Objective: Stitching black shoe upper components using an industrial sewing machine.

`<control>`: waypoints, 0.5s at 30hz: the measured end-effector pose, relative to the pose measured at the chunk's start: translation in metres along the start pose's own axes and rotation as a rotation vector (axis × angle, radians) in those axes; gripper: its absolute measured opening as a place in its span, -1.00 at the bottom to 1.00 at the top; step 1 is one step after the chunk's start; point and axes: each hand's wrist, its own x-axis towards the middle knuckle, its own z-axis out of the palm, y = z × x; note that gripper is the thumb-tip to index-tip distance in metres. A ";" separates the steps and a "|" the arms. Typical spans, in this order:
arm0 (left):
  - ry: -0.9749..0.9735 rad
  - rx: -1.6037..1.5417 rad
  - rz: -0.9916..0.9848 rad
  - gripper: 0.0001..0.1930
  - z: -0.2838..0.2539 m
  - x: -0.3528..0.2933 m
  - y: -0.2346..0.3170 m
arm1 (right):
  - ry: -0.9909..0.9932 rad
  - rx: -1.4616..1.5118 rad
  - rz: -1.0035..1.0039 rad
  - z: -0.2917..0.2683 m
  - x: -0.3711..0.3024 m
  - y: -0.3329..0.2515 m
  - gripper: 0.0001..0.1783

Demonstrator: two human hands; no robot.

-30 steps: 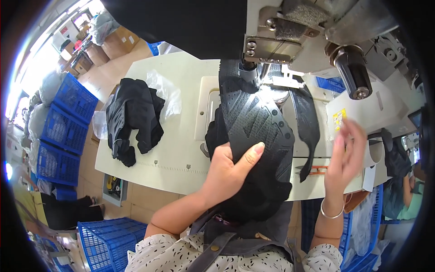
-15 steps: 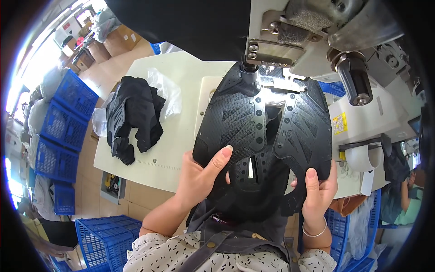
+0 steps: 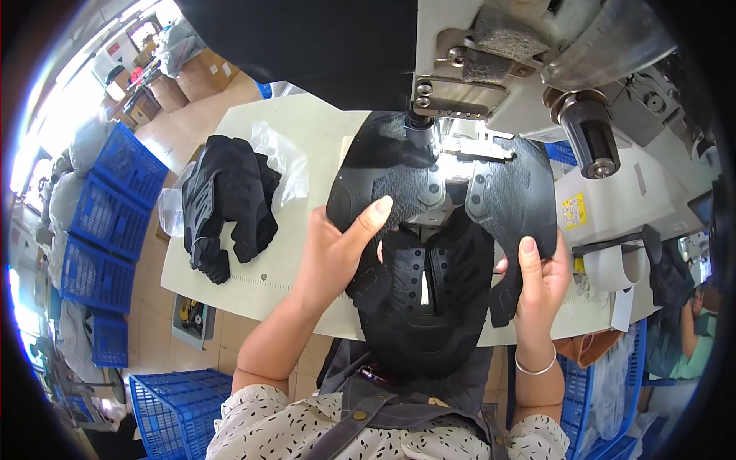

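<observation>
A black shoe upper [image 3: 376, 165] with eyelet holes lies spread under the presser foot of a sewing machine [image 3: 460, 96], where a lamp lights it brightly. My left hand [image 3: 333, 249] grips its left edge, thumb on top and fingers underneath. On the right edge my right hand [image 3: 540, 276] pinches it the same way. Between my hands, a second black upper section [image 3: 437, 337] with two eyelet rows hangs toward my lap; whether it is joined to the first I cannot tell. The needle point is hidden.
Left on the pale table [image 3: 307, 153] lie stacked black uppers [image 3: 238, 184] beside a clear plastic bag [image 3: 287, 169]. Blue crates [image 3: 96, 268] line the far left; another blue crate [image 3: 180, 414] stands near my left side. At far right a co-worker's arm [image 3: 686, 330] shows.
Both hands have moved away from me, pushing the upper farther under the machine. Its near flaps have spread, and more of the lower section with eyelet rows now shows.
</observation>
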 end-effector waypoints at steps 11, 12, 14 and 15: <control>-0.017 0.020 -0.007 -0.79 -0.001 0.030 0.008 | -0.006 0.011 -0.051 0.002 0.029 0.006 -0.79; -0.017 0.019 -0.008 -0.79 -0.001 0.031 0.008 | 0.007 0.007 -0.053 0.003 0.030 0.006 -0.79; 0.006 0.024 -0.003 -0.79 -0.002 0.033 0.004 | 0.002 -0.008 -0.042 0.002 0.033 0.006 -0.79; 0.009 0.023 -0.007 -0.79 -0.003 0.034 0.003 | -0.003 -0.022 -0.031 0.002 0.036 0.007 -0.78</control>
